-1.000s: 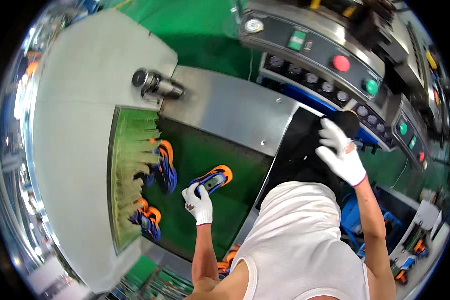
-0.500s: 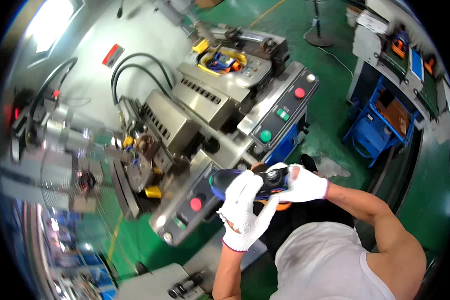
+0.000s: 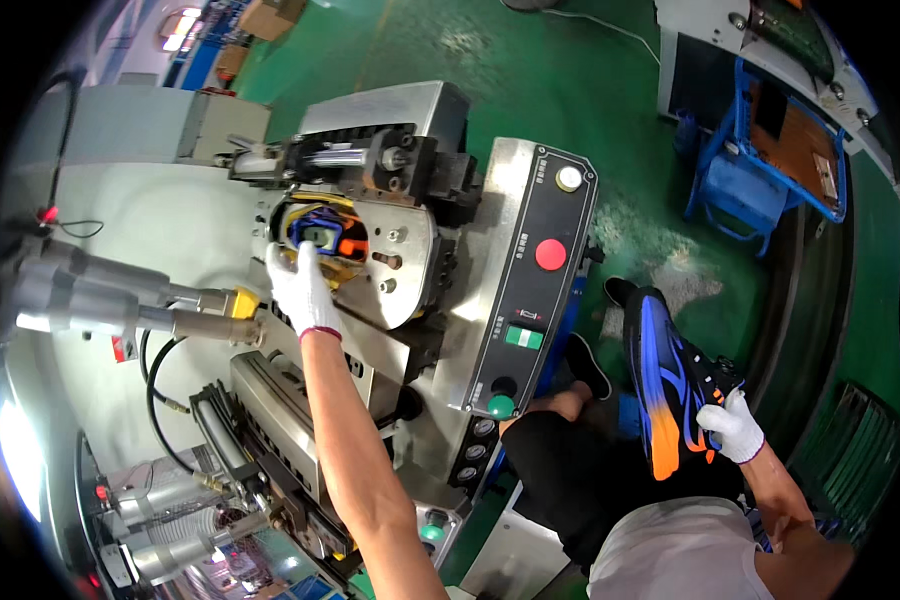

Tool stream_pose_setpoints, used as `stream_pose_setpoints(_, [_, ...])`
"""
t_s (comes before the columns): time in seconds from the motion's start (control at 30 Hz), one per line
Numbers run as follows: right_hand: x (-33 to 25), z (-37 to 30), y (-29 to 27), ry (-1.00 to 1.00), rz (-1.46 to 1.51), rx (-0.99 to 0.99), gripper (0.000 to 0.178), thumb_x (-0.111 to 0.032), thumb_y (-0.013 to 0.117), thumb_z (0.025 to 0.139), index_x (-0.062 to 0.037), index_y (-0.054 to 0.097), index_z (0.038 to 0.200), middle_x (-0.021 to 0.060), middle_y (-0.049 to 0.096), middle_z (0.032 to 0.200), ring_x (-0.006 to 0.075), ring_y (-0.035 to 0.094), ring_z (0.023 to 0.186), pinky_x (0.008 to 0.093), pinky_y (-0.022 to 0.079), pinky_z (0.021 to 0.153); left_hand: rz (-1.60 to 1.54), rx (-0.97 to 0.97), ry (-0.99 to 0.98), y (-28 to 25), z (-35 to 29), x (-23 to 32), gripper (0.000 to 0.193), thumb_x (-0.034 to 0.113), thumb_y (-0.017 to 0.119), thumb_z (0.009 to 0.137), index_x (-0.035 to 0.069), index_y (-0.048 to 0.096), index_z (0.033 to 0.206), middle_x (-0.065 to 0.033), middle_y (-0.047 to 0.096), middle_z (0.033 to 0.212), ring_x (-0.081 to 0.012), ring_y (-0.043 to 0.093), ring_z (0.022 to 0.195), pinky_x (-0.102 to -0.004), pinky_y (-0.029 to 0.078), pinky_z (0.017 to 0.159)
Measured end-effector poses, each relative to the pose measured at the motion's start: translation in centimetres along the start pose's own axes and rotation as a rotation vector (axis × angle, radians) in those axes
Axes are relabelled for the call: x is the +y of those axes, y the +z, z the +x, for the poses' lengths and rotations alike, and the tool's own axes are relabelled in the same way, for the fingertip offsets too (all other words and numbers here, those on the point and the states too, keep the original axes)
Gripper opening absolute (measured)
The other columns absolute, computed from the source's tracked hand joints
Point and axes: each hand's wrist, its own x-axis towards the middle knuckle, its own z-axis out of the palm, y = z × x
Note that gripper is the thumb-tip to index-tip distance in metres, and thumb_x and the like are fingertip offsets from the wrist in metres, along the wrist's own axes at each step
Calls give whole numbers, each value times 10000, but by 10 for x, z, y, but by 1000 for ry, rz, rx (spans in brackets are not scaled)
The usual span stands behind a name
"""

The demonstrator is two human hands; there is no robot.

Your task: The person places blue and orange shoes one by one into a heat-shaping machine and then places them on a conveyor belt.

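My right hand (image 3: 732,428), in a white knit glove, is closed on a sneaker (image 3: 662,385) in black, blue and orange. It hangs beside my right leg, heel and toe roughly up and down in the view. My left hand (image 3: 305,285), gloved too, reaches out over the machine (image 3: 400,270). Its fingers are apart at the near edge of another shoe (image 3: 320,235), blue and orange, seated in the yellow-edged clamp. Whether the fingertips touch that shoe I cannot tell.
A control panel (image 3: 525,290) with red, green and white buttons lies right of the clamp. Metal cylinders (image 3: 140,300) jut in from the left. A blue cart (image 3: 750,185) stands at the far right, and a second station (image 3: 280,430) sits nearer, at the lower left.
Both hands were together on the sneaker in front of me. Now only the right holds it, off to the right, and the left has reached to the clamp. My view has turned.
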Motion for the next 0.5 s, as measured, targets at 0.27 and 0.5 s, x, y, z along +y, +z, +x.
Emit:
stream_pose_setpoints(0.27, [41,32,-56,-340,-704,-24,181,-117,676,894,-54,616,735,-26,544,717,113,455,655,323,389,684,-19,172,-24,49,73,-13,287,123,562,1076,59,673,1333,-98,689,1240,-185,656,1011,-311,547,893])
stream_pose_setpoints(0.5, [5,36,19,-66,43,90,499,-110,725,830,28,613,1296,-4,664,862,78,577,701,258,466,656,-145,425,193,-12,4,56,334,137,548,1065,-17,661,1338,-164,714,1262,-248,687,1063,-355,534,982])
